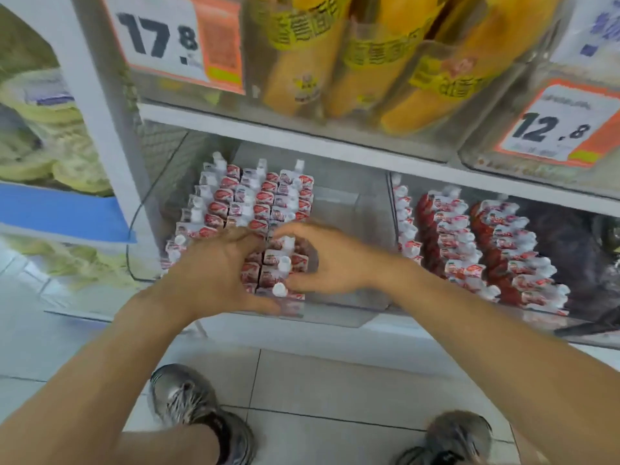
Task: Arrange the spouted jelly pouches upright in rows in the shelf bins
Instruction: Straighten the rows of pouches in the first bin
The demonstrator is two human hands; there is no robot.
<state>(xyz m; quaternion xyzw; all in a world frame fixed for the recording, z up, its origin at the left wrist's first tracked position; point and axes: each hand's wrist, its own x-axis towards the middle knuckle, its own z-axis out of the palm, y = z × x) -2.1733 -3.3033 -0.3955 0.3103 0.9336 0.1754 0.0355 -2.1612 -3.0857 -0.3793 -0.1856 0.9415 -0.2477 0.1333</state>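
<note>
A shop aisle is shown. Price cards [167,38] printed with large numbers are fixed to the shelf fronts. Identical pouches [255,199] are stocked in rows in clear shelf bins [352,310], and yellow packets [302,62] are displayed above. A tiled floor [318,387] is laid below.
</note>
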